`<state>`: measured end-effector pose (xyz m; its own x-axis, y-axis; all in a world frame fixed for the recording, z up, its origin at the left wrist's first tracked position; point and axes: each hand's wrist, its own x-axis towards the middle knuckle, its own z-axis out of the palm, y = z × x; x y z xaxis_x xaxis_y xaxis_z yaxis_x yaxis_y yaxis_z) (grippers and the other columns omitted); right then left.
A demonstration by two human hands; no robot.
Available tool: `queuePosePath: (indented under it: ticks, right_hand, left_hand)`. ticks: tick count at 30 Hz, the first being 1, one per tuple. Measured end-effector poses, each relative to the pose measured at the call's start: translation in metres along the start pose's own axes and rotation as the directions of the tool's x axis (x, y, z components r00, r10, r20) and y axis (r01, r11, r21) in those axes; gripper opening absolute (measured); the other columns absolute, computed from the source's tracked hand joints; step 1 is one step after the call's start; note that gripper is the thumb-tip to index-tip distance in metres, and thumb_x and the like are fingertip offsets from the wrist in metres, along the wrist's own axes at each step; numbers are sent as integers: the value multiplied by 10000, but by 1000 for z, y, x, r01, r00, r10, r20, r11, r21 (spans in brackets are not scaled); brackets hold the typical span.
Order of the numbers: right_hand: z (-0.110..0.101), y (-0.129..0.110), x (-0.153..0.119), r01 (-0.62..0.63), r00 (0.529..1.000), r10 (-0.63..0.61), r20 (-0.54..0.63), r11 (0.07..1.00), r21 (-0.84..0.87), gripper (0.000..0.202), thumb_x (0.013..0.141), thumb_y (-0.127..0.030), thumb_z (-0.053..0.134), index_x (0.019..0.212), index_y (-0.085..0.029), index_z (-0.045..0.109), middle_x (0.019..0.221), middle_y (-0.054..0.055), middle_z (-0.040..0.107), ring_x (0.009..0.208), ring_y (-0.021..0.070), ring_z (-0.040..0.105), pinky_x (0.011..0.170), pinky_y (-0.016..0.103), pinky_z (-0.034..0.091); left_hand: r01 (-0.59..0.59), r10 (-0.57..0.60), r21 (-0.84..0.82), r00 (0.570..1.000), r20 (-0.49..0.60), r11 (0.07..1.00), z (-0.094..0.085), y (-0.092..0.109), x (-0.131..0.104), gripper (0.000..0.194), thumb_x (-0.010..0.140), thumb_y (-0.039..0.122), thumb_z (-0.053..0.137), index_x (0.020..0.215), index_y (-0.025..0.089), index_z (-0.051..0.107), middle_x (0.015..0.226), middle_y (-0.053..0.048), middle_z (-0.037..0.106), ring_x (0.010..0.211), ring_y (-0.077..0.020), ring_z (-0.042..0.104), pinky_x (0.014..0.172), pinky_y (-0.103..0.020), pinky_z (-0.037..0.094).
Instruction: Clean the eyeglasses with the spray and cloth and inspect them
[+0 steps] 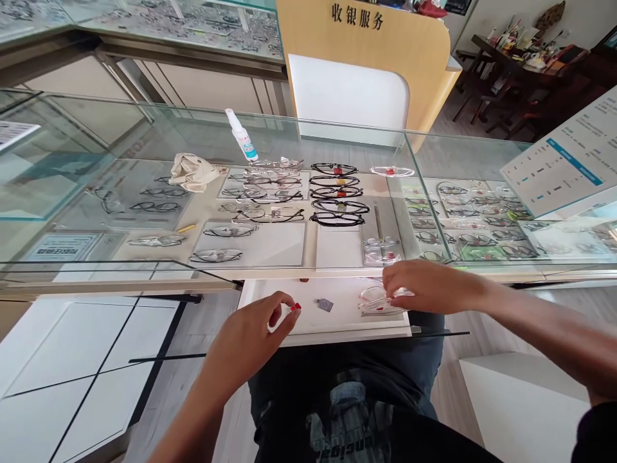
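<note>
My left hand (258, 325) is over the left side of an open white drawer (274, 289), thumb and forefinger pinching a small red piece (295, 307). What kind of piece it is, I cannot make out. At the drawer's right end, my right hand (424, 284) has its fingers closed at clear-framed eyeglasses (373, 299), partly covering them. Between the hands, a small grey tag (325, 305) lies flat on the drawer floor. A small reddish-brown bit (303, 280) shows by the drawer's back edge.
Above the drawer stands a glass display counter (347, 273). Dark-framed glasses (340, 207) line up in a column, with thin-framed pairs (267, 215) to their left. A white spray bottle (241, 136) and a beige cloth (193, 172) sit farther back. A printed sign (563, 157) leans at right.
</note>
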<state>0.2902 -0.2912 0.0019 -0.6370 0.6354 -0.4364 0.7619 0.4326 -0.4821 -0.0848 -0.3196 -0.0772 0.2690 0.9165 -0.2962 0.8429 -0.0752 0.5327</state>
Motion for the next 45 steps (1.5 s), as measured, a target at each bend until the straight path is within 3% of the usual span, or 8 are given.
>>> queuePosePath:
  ticks: [4, 7, 15, 25, 29, 37, 41, 45]
  right_hand:
    - [66, 22, 52, -182, 982, 168, -84, 960, -212, 305, 1140, -198, 558, 1064, -186, 852, 1259, 153, 833, 1102, 305, 788, 891, 393, 590]
    - [89, 44, 86, -264, 953, 191, -237, 904, -336, 331, 1118, -113, 533, 1058, -226, 838, 1317, 141, 820, 1186, 300, 745, 900, 377, 598]
    - [57, 106, 145, -458, 870, 297, -393, 784, -419, 400, 1033, -55, 535, 1281, -151, 833, 1466, 238, 745, 1394, 417, 627, 1128, 553, 572]
    - [46, 159, 165, -626, 762, 415, -497, 669, -401, 329, 986, -111, 652, 1255, -94, 841, 1498, 274, 706, 1417, 425, 588, 1164, 541, 520]
    - [49, 174, 169, -645, 745, 436, -505, 665, -376, 357, 1024, -227, 683, 1344, -149, 820, 1519, 232, 712, 1433, 408, 600, 1175, 552, 526]
    - [53, 178, 168, -637, 747, 441, -498, 689, -345, 362, 1098, -218, 601, 1400, -152, 789, 1510, 218, 735, 1462, 385, 622, 1207, 550, 531]
    - [41, 161, 162, -653, 732, 469, -495, 692, -309, 396, 1111, -436, 752, 1432, -204, 740, 1534, 135, 717, 1416, 327, 682, 1212, 579, 570]
    - [40, 116, 148, -592, 778, 442, -445, 754, -285, 411, 1070, -175, 691, 1472, -90, 721, 1653, 313, 621, 1485, 436, 634, 1207, 591, 539]
  left_hand:
    - [-6, 6, -4, 1000, 11, 1000, 0, -1, -2, 618, 1055, 796, 425, 1142, 284, 759, 770, 14, 670, 630, -202, 639, 630, -321, 398]
    - [-22, 22, -8, 1000, 4, 1000, 0, -1, -4, 596, 1063, 771, 428, 1144, 283, 759, 758, 18, 665, 619, -198, 632, 627, -318, 403]
    - [-31, 30, -22, 999, -23, 999, 3, -4, -6, 584, 1064, 771, 441, 1137, 283, 753, 747, 19, 647, 619, -198, 615, 619, -314, 398]
    - [-8, 7, -26, 1000, -30, 1000, 2, -5, 0, 576, 1053, 777, 452, 1133, 289, 748, 756, 19, 651, 626, -202, 609, 620, -318, 395]
    - [-14, 14, -29, 1000, -16, 999, 1, -6, 1, 576, 1056, 780, 454, 1121, 289, 747, 751, 16, 653, 639, -207, 617, 620, -319, 398]
    - [6, -7, 4, 999, 43, 1000, 1, -9, 4, 611, 1073, 805, 428, 1169, 287, 737, 812, 5, 711, 661, -211, 649, 622, -316, 396]
    - [-59, 55, 26, 991, 123, 998, -6, -1, 7, 598, 1088, 762, 414, 1107, 279, 765, 834, -24, 756, 703, -231, 685, 638, -322, 402]
    - [-247, 221, 90, 947, 232, 965, -13, 5, 20, 479, 1096, 635, 488, 1024, 271, 791, 912, -62, 790, 808, -264, 735, 699, -341, 444]
